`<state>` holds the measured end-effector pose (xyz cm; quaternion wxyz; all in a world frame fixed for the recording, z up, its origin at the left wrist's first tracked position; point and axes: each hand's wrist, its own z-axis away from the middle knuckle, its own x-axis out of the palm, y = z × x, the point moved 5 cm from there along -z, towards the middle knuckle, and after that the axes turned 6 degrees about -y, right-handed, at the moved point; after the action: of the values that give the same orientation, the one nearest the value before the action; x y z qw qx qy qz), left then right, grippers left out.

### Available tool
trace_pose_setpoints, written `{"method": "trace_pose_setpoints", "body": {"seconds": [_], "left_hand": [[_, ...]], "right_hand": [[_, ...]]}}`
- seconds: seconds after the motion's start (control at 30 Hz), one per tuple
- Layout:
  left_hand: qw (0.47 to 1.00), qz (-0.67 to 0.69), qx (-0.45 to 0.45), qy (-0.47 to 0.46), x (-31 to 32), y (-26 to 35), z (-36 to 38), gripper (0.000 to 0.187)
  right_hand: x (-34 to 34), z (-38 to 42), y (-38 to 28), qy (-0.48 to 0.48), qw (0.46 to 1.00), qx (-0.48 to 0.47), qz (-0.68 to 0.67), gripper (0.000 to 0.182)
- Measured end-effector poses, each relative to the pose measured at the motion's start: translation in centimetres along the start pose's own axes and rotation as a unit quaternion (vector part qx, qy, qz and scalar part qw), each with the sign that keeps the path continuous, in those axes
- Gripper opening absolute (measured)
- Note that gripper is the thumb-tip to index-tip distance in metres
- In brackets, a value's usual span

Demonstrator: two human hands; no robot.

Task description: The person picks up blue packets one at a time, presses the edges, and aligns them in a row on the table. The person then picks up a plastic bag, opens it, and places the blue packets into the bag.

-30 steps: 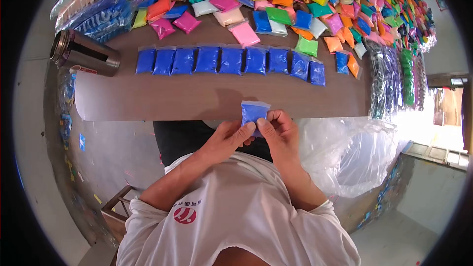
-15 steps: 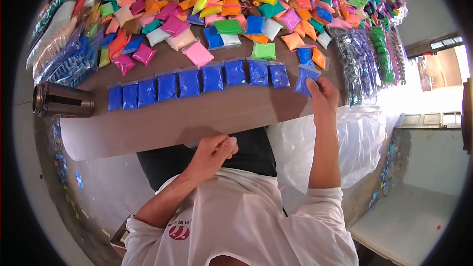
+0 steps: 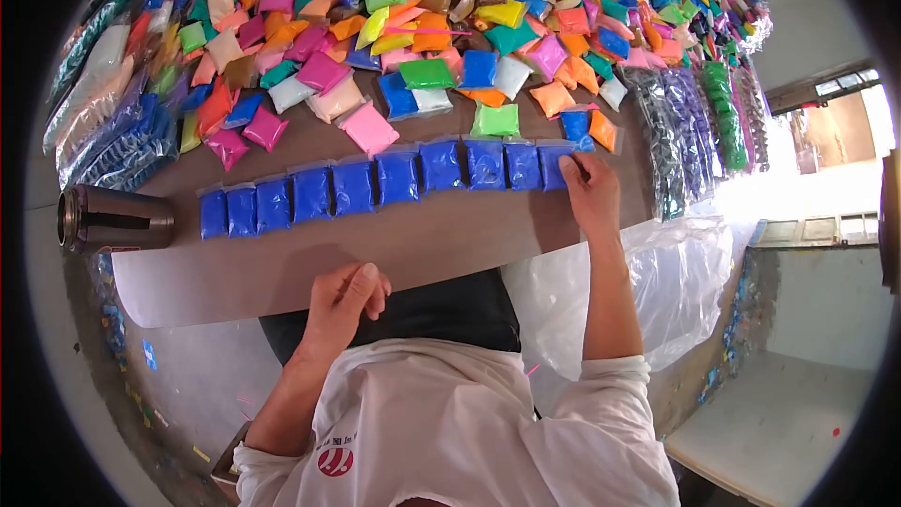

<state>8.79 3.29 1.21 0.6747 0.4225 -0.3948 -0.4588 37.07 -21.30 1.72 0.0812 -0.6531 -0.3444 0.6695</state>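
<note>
A row of small clear packets filled with blue material [image 3: 353, 188] runs across the brown table. At the right end of this row, my right hand [image 3: 593, 193] pinches the edge of the last blue packet [image 3: 553, 169], which lies against its neighbour. The fingertips cover part of that packet's right side. My left hand [image 3: 347, 302] hovers over the table's near edge by my lap, fingers curled in and thumb against them, with nothing visible in it. A blue packet [image 3: 576, 126] and an orange packet [image 3: 603, 131] lie just behind my right hand.
A large heap of multicoloured packets [image 3: 432, 28] covers the table's far side. A metal flask [image 3: 117, 219] lies at the left. Long bagged strips [image 3: 662, 141] stand at the right, more bags [image 3: 131, 145] at the left. Clear plastic sheeting [image 3: 676, 291] hangs below the table's right side.
My right hand has moved left with the blue packet, bringing it from apart to the row's right end. My left hand has shifted left, still curled. The view has tilted slightly.
</note>
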Motion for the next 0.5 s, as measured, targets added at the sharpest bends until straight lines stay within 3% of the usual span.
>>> {"method": "trace_pose_setpoints", "body": {"seconds": [0.07, 0.17, 0.27, 0.5], "left_hand": [[0.999, 0.033, 0.001, 0.011, -0.5, -0.3, -0.2, 0.043], [0.998, 0.061, 0.002, 0.006, -1.0, -0.5, -0.6, 0.042], [0.998, 0.061, 0.008, -0.01, -1.6, -1.0, -0.9, 0.041], [0.984, 0.173, 0.023, -0.036, -1.8, -1.6, -1.4, 0.039]], "right_hand": [[-0.4, -0.7, 1.1, -0.048, 0.996, 0.081, 0.003, 0.033], [-1.8, -1.5, 1.3, 0.084, 0.995, 0.028, -0.048, 0.036], [-2.5, -2.4, 0.4, 0.105, 0.991, 0.006, 0.077, 0.04], [-1.3, -9.1, 2.5, 0.078, 0.991, -0.073, 0.079, 0.043]]}}
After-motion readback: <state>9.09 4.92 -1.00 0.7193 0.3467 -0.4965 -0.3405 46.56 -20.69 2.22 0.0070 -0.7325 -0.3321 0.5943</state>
